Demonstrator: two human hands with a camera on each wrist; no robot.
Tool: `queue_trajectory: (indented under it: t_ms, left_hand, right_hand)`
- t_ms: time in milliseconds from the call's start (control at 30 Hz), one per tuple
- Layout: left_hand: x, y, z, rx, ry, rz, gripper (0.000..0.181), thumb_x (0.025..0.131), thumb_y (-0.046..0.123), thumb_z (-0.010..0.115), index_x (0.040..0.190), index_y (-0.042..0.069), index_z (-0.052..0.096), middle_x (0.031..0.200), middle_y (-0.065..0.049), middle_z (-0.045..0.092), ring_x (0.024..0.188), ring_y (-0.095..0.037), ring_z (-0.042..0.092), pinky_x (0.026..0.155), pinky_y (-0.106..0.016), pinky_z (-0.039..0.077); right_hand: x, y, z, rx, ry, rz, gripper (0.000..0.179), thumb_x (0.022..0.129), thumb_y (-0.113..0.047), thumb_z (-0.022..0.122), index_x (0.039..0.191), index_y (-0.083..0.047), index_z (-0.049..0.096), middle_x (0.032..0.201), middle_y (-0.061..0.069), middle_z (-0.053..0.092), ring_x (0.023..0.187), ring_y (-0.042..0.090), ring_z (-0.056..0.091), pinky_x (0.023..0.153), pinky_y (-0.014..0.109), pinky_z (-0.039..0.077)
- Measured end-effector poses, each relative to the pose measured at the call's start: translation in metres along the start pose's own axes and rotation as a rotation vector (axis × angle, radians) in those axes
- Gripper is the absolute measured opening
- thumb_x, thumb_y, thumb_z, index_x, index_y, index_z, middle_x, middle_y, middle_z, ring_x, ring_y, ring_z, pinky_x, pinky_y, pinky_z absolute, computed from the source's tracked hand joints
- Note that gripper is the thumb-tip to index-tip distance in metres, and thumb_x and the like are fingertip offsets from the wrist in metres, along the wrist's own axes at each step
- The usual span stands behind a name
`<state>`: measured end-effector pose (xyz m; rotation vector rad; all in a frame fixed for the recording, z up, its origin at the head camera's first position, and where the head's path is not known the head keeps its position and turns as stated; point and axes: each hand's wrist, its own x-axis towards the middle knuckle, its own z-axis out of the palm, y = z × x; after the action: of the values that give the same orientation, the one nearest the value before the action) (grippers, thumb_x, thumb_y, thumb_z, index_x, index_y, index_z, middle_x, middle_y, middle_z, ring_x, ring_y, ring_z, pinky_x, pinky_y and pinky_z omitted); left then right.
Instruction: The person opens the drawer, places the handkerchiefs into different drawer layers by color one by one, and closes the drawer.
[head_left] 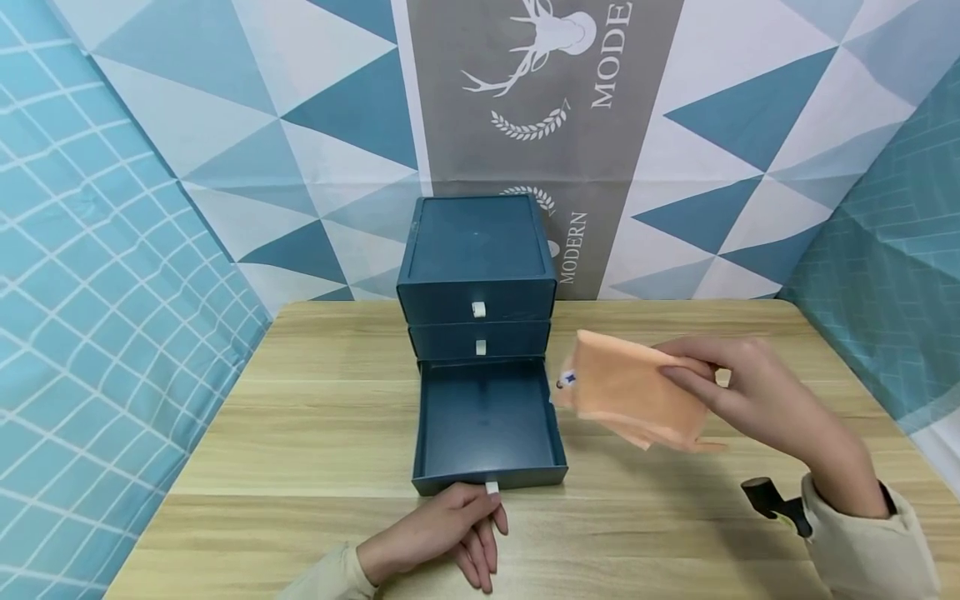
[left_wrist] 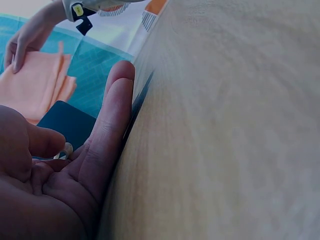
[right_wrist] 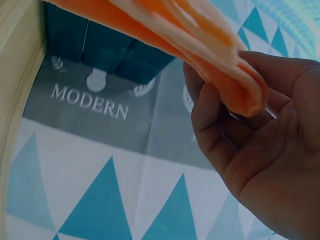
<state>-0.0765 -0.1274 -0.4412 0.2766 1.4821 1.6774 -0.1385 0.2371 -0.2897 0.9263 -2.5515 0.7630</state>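
A folded peach-orange towel (head_left: 637, 387) hangs in the air right of the drawer unit. My right hand (head_left: 738, 387) pinches its right edge between thumb and fingers; the right wrist view shows the towel's folded layers (right_wrist: 245, 90) in that grip. A small white and blue label (head_left: 567, 379) shows at its left corner. The bottom drawer (head_left: 487, 433) of the dark blue unit (head_left: 476, 242) is pulled out, its floor bare. At the drawer's front, my left hand (head_left: 450, 529) pinches the white pull tab (head_left: 492, 487) between thumb and index finger, other fingers extended along the tabletop.
The two upper drawers (head_left: 476, 302) are closed, each with a white tab. Wood-grain tabletop (head_left: 315, 450) surrounds the unit. Patterned cloth (head_left: 352, 150) stands behind, with blue hangings at both sides. A black wrist device (head_left: 776, 504) sticks out by the right sleeve.
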Motion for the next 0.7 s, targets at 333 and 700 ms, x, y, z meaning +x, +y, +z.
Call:
queue_trajectory:
  t_ms: [333,700]
  left_hand:
    - [0.001,-0.001,0.0,-0.003,-0.005,-0.005,0.044,0.11,0.03,0.037,0.11,-0.007,0.06,0.079,-0.016,0.07,0.062,-0.017,0.071,0.054,-0.029,0.059]
    - [0.001,0.0,-0.002,0.011,0.013,-0.01,0.043,0.11,0.03,0.037,0.109,-0.007,0.06,0.081,-0.019,0.07,0.062,-0.018,0.071,0.054,-0.03,0.059]
  right_hand:
    - [0.02,-0.028,0.02,0.058,-0.045,-0.06,0.027,0.092,-0.011,0.073,0.117,-0.023,0.073,0.084,-0.016,0.068,0.057,-0.001,0.045,0.046,0.017,0.034]
    - [0.055,-0.047,0.054,0.152,-0.104,-0.102,0.023,0.093,-0.014,0.072,0.115,-0.02,0.074,0.078,-0.016,0.064,0.061,0.002,0.051,0.051,0.022,0.043]
